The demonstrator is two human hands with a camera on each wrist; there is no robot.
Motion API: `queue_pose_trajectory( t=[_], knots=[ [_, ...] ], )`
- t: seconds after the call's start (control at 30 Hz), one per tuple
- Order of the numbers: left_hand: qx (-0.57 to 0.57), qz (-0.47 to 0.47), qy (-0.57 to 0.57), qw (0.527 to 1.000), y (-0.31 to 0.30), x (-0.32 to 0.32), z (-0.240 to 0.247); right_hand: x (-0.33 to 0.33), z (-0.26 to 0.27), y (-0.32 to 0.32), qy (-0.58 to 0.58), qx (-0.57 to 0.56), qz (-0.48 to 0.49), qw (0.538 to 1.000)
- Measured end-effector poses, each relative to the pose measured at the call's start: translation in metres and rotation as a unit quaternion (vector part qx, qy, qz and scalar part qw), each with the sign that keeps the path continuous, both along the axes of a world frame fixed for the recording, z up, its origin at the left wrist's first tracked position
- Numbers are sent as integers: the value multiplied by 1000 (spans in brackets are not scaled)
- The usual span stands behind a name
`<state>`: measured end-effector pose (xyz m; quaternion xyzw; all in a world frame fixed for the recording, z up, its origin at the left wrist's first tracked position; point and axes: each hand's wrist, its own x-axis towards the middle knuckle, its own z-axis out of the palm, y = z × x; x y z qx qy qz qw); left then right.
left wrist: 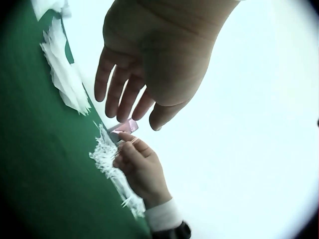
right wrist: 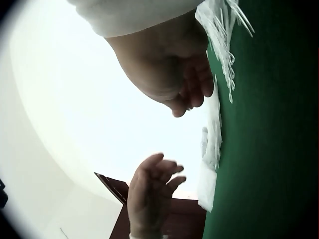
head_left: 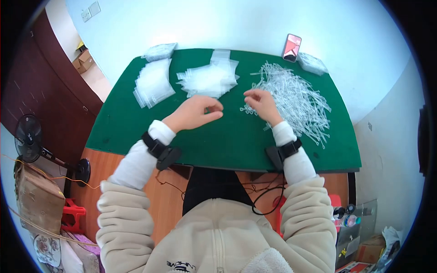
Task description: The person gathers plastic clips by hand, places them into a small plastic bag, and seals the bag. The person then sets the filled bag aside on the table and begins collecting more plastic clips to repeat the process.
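Observation:
My right hand is at the left edge of a pile of thin clear plastic sticks with small looped ends. In the left wrist view its thumb and fingers pinch a few thin sticks. Looped ends show just below and left of that hand in the head view. My left hand is held over the table with relaxed fingers and nothing in it, thumb apart. Just beyond it lies a spread of clear plastic bags.
Another fanned stack of clear bags lies to the left. Wrapped packs stand at the back left and back right. A phone leans against the wall behind the green table.

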<state>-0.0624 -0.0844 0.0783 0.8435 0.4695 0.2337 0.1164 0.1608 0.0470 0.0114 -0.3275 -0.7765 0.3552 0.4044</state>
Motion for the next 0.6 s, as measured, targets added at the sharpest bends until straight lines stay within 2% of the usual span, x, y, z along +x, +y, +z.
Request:
queue_pose_trajectory(
  t=[0.03,0.1,0.13,0.17,0.23,0.27,0.37,0.53,0.6],
  knots=[
    [-34,25,-69,997,13,3,-2,-4,1,-7,61,-118,55,990],
    [-106,72,-209,970,35,4,-11,-11,-1,-17,65,-130,79,986],
    [-104,72,-208,970,42,3,-18,-12,-3,-21,64,-146,99,982],
    [-73,68,-186,977,48,5,-27,-12,-7,-24,61,-144,98,983],
    [-10,62,-146,987,57,10,-44,-11,-11,-26,-128,31,170,977],
    [-8,61,-152,986,61,11,-51,-11,-12,-26,-133,31,169,976],
    [-144,15,-290,946,64,16,-71,-14,-7,-29,-81,-10,133,988],
    [-100,-61,-284,952,67,22,-70,-16,-8,-28,-88,-54,136,985],
    [-95,-33,-401,910,70,20,-77,-14,-8,-25,-78,15,124,989]
  ],
)
